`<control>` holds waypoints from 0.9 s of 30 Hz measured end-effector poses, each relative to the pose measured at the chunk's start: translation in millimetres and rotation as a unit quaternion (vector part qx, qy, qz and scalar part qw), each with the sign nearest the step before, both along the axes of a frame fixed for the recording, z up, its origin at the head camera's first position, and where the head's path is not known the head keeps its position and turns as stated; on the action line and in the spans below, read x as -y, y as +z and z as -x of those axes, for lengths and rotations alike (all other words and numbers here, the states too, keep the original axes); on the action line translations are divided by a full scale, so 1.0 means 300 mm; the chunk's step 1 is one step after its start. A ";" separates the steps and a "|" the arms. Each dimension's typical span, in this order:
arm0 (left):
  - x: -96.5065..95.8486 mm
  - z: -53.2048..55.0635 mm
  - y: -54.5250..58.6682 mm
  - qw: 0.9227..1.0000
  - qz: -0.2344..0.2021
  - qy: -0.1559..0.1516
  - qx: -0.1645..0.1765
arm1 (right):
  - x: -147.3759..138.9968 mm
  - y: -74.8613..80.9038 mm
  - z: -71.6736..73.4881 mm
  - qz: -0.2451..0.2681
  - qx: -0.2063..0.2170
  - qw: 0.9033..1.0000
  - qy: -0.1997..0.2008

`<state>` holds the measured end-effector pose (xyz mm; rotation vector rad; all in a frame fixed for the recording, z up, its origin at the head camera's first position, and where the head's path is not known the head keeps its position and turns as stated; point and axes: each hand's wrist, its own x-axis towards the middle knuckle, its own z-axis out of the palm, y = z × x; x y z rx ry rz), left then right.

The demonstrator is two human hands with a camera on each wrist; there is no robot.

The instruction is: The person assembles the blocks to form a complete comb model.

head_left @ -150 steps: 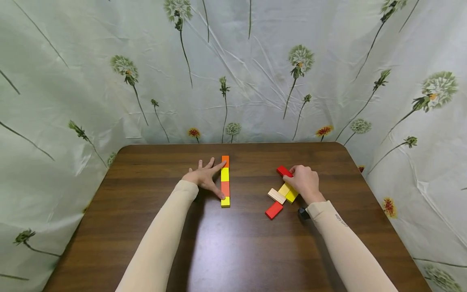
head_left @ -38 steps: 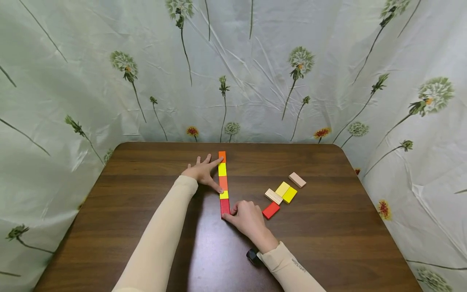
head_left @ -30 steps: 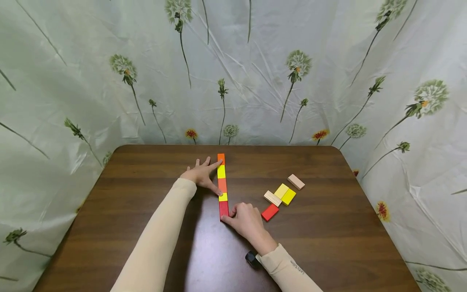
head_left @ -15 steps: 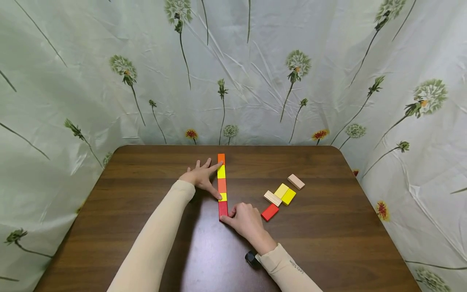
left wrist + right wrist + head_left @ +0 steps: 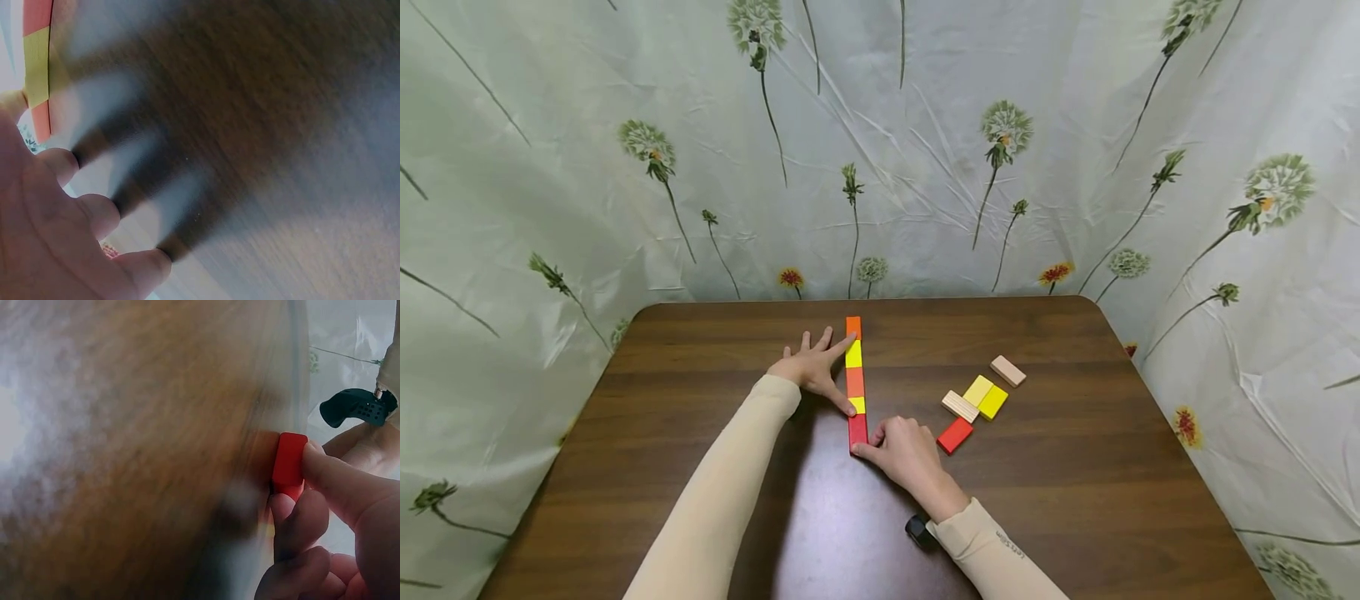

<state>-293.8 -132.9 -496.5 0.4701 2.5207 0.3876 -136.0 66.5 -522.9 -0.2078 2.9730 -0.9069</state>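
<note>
The flat red rectangular block (image 5: 857,431) of apparently painted wood lies at the near end of the straight row of orange and yellow blocks (image 5: 855,382), pinched by the right hand (image 5: 907,454) between thumb and curled fingers. The left hand (image 5: 812,367) spreads its fingers, thumb and forefinger touching the row. The red piece should be light, stiff, sturdy, slightly slick; best gripped along its long sides

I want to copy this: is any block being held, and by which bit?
The right hand pinches the row's red block by its near end. The left hand just touches the row, gripping nothing.
</note>
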 end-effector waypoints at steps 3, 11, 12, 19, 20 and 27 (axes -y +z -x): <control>0.005 0.002 -0.016 1.000 0.000 0.004 0.001 | 0.004 -0.002 -0.002 0.002 0.001 1.000 0.002; 0.002 -0.030 0.022 1.000 0.010 0.000 0.002 | 0.010 -0.004 -0.002 -0.002 -0.004 1.000 0.001; 0.002 -0.030 0.023 1.000 0.009 -0.001 0.002 | 0.009 -0.005 -0.001 -0.005 -0.009 1.000 0.002; 0.007 -0.014 0.000 1.000 -0.002 0.004 0.006 | 0.007 -0.007 0.008 -0.009 -0.014 1.000 0.003; 0.007 -0.012 -0.001 1.000 -0.002 0.005 0.007 | 0.006 -0.006 0.009 -0.011 -0.015 1.000 0.003; -0.007 0.009 -0.021 1.000 0.014 0.007 0.009 | -0.002 -0.004 0.011 -0.022 -0.033 0.999 0.011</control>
